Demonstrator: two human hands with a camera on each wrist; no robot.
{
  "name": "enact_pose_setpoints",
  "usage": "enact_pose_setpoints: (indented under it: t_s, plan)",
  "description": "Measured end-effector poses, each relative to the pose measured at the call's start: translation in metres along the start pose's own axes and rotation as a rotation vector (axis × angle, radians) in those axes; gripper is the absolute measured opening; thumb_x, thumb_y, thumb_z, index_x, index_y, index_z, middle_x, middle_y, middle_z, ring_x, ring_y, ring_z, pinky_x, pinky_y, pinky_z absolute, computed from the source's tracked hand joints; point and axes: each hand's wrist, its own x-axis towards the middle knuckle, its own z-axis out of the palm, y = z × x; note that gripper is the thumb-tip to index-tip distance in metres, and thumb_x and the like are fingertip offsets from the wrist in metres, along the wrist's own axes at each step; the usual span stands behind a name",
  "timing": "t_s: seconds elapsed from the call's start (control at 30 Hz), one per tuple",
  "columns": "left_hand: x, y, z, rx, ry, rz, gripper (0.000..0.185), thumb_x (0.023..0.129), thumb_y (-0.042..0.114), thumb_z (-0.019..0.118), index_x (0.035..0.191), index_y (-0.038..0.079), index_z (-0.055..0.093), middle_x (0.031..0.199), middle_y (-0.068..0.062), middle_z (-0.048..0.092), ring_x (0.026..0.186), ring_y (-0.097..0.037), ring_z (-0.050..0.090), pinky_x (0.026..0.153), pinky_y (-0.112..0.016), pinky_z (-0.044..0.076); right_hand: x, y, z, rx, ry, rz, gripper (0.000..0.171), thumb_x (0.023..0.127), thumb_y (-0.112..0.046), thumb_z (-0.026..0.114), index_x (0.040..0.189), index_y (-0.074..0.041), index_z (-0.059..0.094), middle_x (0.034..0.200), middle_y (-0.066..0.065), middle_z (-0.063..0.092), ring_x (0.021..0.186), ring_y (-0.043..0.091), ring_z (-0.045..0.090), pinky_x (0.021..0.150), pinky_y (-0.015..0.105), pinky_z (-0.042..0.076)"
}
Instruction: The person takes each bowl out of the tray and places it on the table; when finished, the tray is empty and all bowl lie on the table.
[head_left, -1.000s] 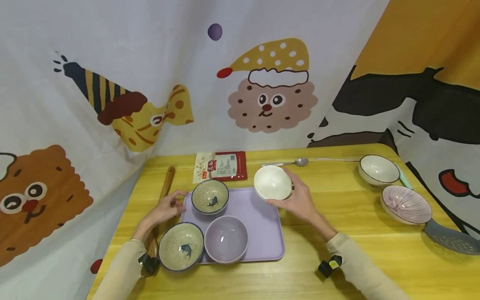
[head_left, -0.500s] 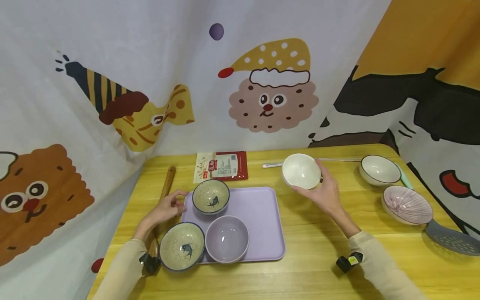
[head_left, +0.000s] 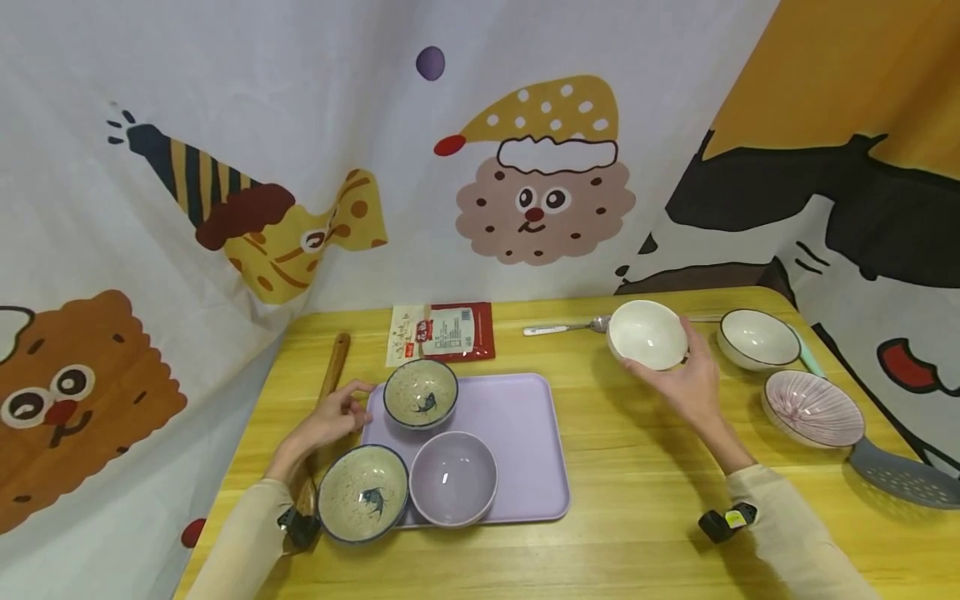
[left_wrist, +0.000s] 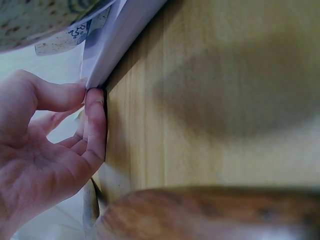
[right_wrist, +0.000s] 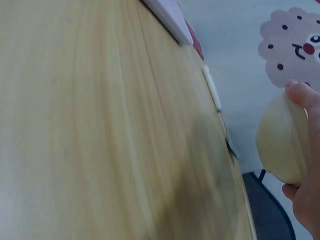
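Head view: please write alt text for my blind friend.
A person's right hand holds a white bowl above a wooden table while the left hand pinches the edge of a lilac tray. Two speckled bowls and a purple bowl cluster toward the tray's left.

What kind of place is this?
It looks like an indoor corner set up with kitchen things, maybe in a home. You can see a wooden table, a purple tray with bowls on it, and a cartoon cloth hanging behind.

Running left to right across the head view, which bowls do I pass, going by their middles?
Near speckled bowl, far speckled bowl, lilac bowl, white bowl held by the right hand, dark-rimmed bowl, pink-striped bowl.
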Motion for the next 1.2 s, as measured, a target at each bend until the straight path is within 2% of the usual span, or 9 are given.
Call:
enact_pose_setpoints:
  t_s: [0.2,0.33,0.43,0.6,0.83,1.1,1.2]
  plan:
    - [-0.001,0.002,0.001,0.003,0.001,-0.002,0.046,0.089,-0.003,0.063,0.134,-0.004,0.053,0.083,-0.012,0.058,0.073,-0.019,0.054,0.062,-0.025,0.044,0.005,0.014,-0.007,-0.028,0.048,0.038,0.11,0.063,-0.029,0.095,0.154,-0.002,0.039,0.148,0.029,0.048,0.131,0.05,0.049,0.103,0.067,0.04]
    - [-0.001,0.002,0.001,0.008,0.004,-0.002,0.046,0.09,-0.003,0.063,0.134,-0.004,0.053,0.083,-0.012,0.058,0.073,-0.019,0.054,0.062,-0.025,0.044,0.008,0.022,-0.011,-0.048,0.067,0.041,0.105,0.063,-0.03,0.095,0.15,-0.001,0.044,0.144,0.029,0.053,0.126,0.049,0.053,0.1,0.066,0.043]
    - [-0.001,0.002,0.001,0.012,0.003,0.001,0.046,0.09,-0.003,0.063,0.134,-0.004,0.053,0.083,-0.013,0.058,0.073,-0.019,0.054,0.062,-0.025,0.045,0.009,0.027,-0.013,-0.072,0.06,0.053,0.099,0.064,-0.033,0.094,0.145,-0.001,0.048,0.138,0.029,0.056,0.12,0.049,0.056,0.095,0.065,0.047]
    - [0.0,0.001,0.0,0.01,-0.005,0.007,0.046,0.09,-0.002,0.063,0.134,-0.003,0.053,0.085,-0.013,0.059,0.074,-0.019,0.054,0.063,-0.026,0.045,0.012,0.035,-0.016,-0.099,0.036,0.109,0.093,0.068,-0.04,0.092,0.142,-0.003,0.051,0.135,0.029,0.058,0.118,0.048,0.058,0.093,0.065,0.048]
    - [0.0,-0.001,0.001,0.003,-0.004,0.01,0.046,0.089,-0.003,0.064,0.134,-0.003,0.053,0.085,-0.013,0.059,0.074,-0.019,0.054,0.063,-0.026,0.045,0.015,0.042,-0.02,-0.138,-0.005,0.209,0.104,0.071,-0.052,0.087,0.153,-0.006,0.04,0.142,0.032,0.051,0.126,0.052,0.05,0.101,0.067,0.041]
    - [-0.002,-0.001,0.002,-0.002,-0.002,0.005,0.048,0.088,-0.003,0.063,0.134,-0.002,0.053,0.085,-0.012,0.059,0.074,-0.018,0.054,0.062,-0.026,0.045,0.017,0.044,-0.016,-0.142,-0.018,0.217,0.097,0.073,-0.051,0.087,0.147,-0.003,0.046,0.137,0.032,0.056,0.122,0.051,0.054,0.099,0.066,0.042]
    - [-0.002,0.0,0.002,0.0,0.002,0.012,0.048,0.088,-0.002,0.064,0.135,-0.003,0.053,0.085,-0.013,0.06,0.074,-0.018,0.054,0.063,-0.026,0.046,0.017,0.042,-0.014,-0.143,-0.024,0.21,0.098,0.074,-0.05,0.086,0.148,-0.002,0.044,0.137,0.033,0.054,0.121,0.052,0.053,0.098,0.066,0.043]
